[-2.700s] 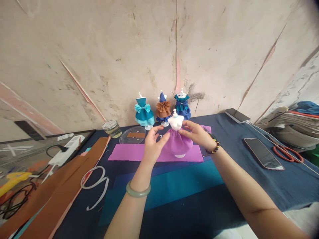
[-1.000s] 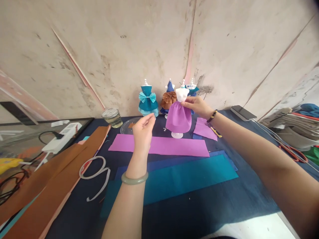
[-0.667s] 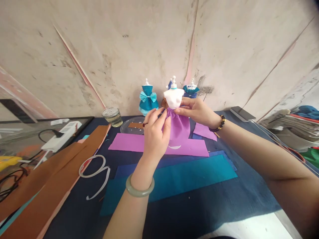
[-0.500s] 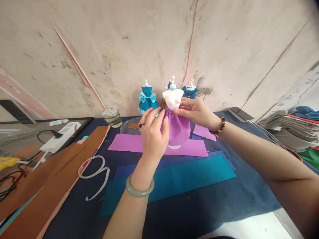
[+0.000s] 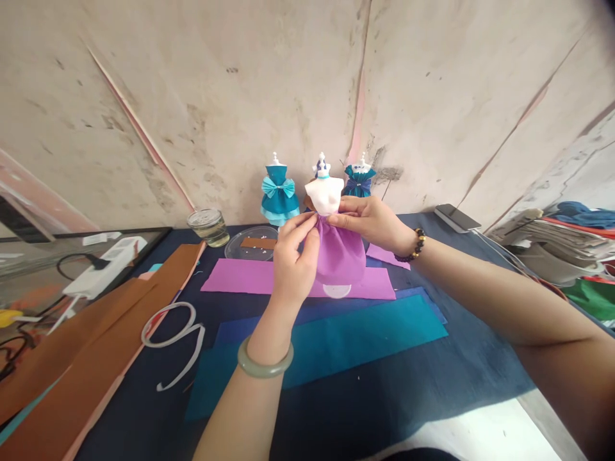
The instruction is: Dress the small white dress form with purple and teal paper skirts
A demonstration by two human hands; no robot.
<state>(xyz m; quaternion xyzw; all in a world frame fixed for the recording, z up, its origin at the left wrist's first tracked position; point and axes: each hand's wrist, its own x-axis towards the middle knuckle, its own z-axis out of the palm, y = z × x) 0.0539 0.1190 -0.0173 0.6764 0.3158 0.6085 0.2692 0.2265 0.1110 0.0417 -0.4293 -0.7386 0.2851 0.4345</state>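
Mannequin (image 5: 325, 195) in one purple skirt (image 5: 340, 256), dead centre: my left hand (image 5: 294, 266) and right hand (image 5: 368, 221) both pinch its waist. Three dressed mannequins (image 5: 278, 195) at twelve o'clock.

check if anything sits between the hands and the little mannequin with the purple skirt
Nothing visible does. The left hand and right hand both pinch the purple skirt at the waist of the white mannequin.
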